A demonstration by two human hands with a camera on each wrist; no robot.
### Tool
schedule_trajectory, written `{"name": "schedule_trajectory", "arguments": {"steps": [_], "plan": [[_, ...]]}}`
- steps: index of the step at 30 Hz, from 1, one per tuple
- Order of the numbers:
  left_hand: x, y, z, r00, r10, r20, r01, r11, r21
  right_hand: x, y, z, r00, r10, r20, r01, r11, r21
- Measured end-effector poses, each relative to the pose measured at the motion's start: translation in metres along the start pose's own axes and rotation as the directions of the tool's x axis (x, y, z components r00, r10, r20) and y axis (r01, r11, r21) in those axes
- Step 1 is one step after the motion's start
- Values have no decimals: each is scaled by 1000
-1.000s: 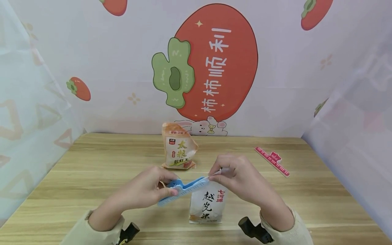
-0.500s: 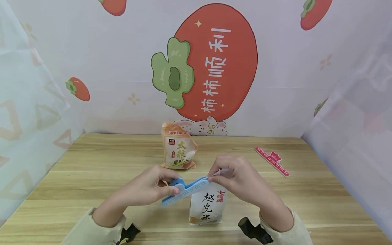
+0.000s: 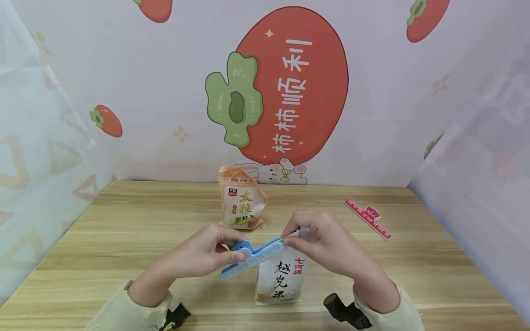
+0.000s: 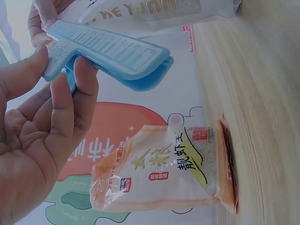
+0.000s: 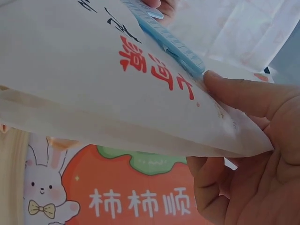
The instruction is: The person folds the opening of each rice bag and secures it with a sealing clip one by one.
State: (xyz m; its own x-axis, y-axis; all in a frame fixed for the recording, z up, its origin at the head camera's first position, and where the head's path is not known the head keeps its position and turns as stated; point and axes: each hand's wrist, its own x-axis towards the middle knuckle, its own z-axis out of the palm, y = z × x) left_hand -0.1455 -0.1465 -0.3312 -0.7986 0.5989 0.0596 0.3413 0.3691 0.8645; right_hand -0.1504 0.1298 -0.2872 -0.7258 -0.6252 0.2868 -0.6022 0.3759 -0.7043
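A light blue bag clip [image 3: 257, 258] with ruler-like marks slants in front of the top of a white rice bag [image 3: 280, 281]. My left hand [image 3: 209, 250] pinches the clip's handle between thumb and fingers. In the left wrist view the two bars of the clip [image 4: 112, 49] stand apart at the near end. My right hand [image 3: 319, 236] pinches the upper edge of the bag, thumb on the printed side and fingers behind. The clip's far end meets that thumb tip in the right wrist view, along the bag's top [image 5: 178, 112]. The bag stands upright on the table.
An orange and white rice bag [image 3: 244, 204] stands farther back, left of the white one. On the right lies a pink bag clip [image 3: 368, 218]. The wooden table [image 3: 136, 216] ends at a printed backdrop [image 3: 165, 92], with white cloth at both sides.
My left hand and the blue clip have shifted slightly to the right, toward the right fingertips. My right hand keeps its pinch on the bag almost unmoved.
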Motion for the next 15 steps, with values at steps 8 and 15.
{"name": "schedule_trajectory", "arguments": {"steps": [8,15], "plan": [[1,2,2,1000,-3,-5,3,1000,-23,-1,0,-1,999,-2,36,2,1000,-18],[1,0,3,1000,4,-7,-4,1000,-26,-9,-4,-9,998,52,-23,-54,996,-72]]}}
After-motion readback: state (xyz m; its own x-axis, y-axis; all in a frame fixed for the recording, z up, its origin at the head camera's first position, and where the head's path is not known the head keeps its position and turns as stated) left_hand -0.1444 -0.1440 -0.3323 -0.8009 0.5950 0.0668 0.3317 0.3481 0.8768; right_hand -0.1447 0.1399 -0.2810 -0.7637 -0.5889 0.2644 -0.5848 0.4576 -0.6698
